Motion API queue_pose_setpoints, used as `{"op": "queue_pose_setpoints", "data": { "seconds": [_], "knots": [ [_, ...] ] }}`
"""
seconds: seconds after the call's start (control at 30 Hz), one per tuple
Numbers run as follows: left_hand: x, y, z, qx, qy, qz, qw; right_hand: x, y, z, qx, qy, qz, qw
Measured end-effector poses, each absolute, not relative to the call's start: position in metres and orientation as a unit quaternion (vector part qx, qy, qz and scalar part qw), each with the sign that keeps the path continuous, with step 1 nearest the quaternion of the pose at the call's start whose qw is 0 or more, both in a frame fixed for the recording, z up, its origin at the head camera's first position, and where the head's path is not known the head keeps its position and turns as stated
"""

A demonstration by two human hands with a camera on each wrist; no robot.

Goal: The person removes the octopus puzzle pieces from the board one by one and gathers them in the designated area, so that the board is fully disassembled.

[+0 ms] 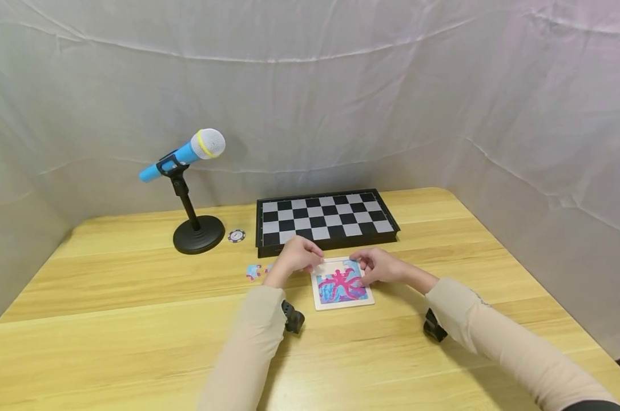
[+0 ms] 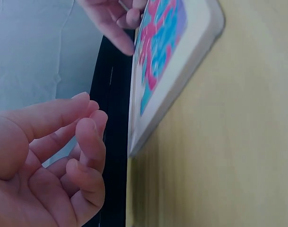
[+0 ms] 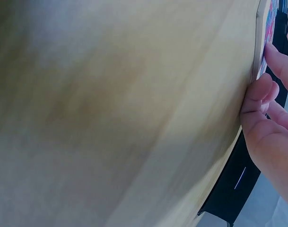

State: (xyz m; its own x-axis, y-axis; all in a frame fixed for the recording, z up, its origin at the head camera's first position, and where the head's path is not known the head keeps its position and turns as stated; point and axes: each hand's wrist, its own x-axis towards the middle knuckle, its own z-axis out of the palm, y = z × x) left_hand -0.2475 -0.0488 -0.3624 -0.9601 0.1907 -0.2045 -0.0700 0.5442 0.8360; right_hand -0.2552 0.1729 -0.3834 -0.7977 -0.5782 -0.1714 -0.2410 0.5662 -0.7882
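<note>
A small white puzzle tray [image 1: 342,302] with a pink octopus on blue lies on the wooden table, its top left part bare. My left hand [image 1: 304,258] hovers over that top left corner. In the left wrist view its fingers [image 2: 89,142] are loosely curled with nothing between them, just beside the tray [image 2: 191,56]. My right hand [image 1: 373,268] holds the tray's right edge. Its thumb [image 3: 257,92] presses the tray's rim [image 3: 255,52] while a finger lies on the picture. Loose puzzle pieces [image 1: 253,271] lie left of my left hand.
A folded black-and-white chessboard [image 1: 325,220] lies just behind the tray, its black side showing in both wrist views [image 2: 113,118] [image 3: 233,184]. A blue microphone on a black stand [image 1: 197,231] and a poker chip [image 1: 236,235] are at the back left. White cloth walls surround the table.
</note>
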Motion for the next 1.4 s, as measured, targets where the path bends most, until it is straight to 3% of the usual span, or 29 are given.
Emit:
{"op": "queue_pose_setpoints", "data": {
  "seconds": [0.67,1.4],
  "knots": [
    [-0.251,-0.013,-0.368,0.075,0.876,0.444,0.174,-0.255,0.173,-0.382,-0.23,0.863,-0.396,0.215],
    [-0.252,-0.004,-0.369,0.055,0.874,0.437,0.205,-0.255,0.173,-0.384,-0.234,0.862,-0.397,0.209]
  ]
}}
